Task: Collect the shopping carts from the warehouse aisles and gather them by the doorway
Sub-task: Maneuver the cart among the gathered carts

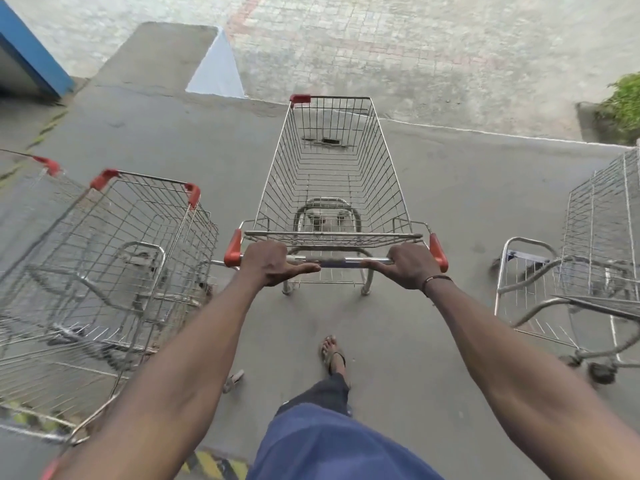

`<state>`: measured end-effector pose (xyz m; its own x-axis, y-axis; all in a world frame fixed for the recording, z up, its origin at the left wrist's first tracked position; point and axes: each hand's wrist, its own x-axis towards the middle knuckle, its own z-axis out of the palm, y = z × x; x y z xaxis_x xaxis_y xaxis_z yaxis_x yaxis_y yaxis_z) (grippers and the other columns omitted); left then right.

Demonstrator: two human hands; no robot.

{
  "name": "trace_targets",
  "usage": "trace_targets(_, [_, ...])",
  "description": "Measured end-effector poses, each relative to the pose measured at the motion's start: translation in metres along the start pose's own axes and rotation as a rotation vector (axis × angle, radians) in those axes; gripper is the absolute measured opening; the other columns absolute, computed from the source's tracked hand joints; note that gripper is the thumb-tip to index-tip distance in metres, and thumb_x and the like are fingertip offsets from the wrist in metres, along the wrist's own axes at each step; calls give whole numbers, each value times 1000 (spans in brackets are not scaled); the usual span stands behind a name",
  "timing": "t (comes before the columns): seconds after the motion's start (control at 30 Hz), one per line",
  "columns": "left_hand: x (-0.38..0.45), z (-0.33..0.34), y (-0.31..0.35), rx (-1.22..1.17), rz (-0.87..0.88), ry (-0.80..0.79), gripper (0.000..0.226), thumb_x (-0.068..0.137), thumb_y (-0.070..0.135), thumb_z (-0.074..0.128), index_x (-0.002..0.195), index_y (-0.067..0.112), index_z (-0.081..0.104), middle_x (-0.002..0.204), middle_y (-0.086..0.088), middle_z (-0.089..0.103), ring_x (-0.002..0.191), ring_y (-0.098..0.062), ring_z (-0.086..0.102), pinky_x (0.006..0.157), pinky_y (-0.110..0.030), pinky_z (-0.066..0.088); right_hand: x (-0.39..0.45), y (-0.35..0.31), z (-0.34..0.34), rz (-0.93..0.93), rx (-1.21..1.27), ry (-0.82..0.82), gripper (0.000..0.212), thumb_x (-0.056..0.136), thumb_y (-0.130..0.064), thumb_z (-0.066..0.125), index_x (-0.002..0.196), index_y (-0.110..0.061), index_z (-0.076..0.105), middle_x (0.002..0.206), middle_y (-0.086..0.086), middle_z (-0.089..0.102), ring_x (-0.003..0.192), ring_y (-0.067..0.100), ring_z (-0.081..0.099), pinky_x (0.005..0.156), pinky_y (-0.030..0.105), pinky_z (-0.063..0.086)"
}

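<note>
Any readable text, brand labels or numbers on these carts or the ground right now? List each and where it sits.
None readable.
Handle bar of the middle cart, gripped by left hand and right hand: bare metal, no wording visible.
Left cart and right cart: no labels visible.
Yellow-black floor stripes: pattern only.

Both arms reach forward and slightly inward, nearly straight at the elbows; the left hand (268,263) lies palm down with its fingers curled over the handle (341,260), thumb stretched rightward along the underside; the right hand (408,265) grips the same bar near its other end, fingers wrapped over, thumb pointing left. A thin band (437,279) circles the right wrist; one sandalled foot (333,353) is stepped ahead below, between the forearms.
</note>
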<state>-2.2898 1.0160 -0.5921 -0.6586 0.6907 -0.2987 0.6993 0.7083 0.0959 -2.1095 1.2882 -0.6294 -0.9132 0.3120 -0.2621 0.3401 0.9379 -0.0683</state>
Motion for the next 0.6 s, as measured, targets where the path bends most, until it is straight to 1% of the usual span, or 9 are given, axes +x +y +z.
trace_targets(0.1, [-42,13,-6,-12,5,-7,87,74,102,43,59,16,52,59,2,48,69,-28,56,66,-39,44,-34,-20,13,-2,13,3,99,82,-104,19,50,-16,50,52,5,56,51,25,56,59,43,47])
trace_targets(0.17, [-67,21,-10,-24,15,5,86,75,101,44,58,17,50,59,1,48,68,-29,56,66,-40,45,-56,-35,19,2,22,11,95,87,-100,27,49,-16,48,50,5,53,51,25,55,59,44,47])
trace_targets(0.23, [-91,28,-16,-38,25,10,85,75,100,46,58,17,47,59,1,48,67,-29,55,65,-39,43,-76,-50,24,7,23,20,91,89,-97,32,49,-16,45,50,4,51,50,24,53,59,44,46])
trace_targets(0.27, [-102,31,-19,-50,34,13,83,76,99,47,58,18,46,59,1,47,68,-29,54,64,-39,41,-85,-57,27,10,19,20,91,89,-98,32,49,-16,44,49,4,50,50,24,52,59,44,45])
trace_targets(0.33, [-120,38,-25,-52,54,22,82,77,99,46,58,19,43,59,1,45,68,-29,54,65,-39,42,-102,-71,33,19,17,15,95,84,-103,24,49,-17,45,49,2,50,50,24,53,58,43,45])
trace_targets(0.43, [-143,51,-36,0,72,14,93,70,106,33,60,15,52,60,1,47,68,-28,57,66,-38,43,-127,-90,43,39,12,-9,102,75,-107,10,52,-16,49,52,1,52,53,24,55,58,42,47])
trace_targets(0.53, [-161,66,-49,15,97,37,105,66,111,27,66,13,63,65,-3,58,68,-27,61,64,-37,43,-151,-112,49,77,11,0,103,76,-106,12,51,-14,50,51,2,54,52,24,56,57,41,45])
trace_targets(0.6, [-174,72,-58,13,121,36,110,64,113,24,70,13,68,70,-5,63,70,-28,63,64,-37,45,-165,-127,54,100,5,-2,106,74,-108,10,50,-13,50,51,4,56,53,25,57,55,40,40])
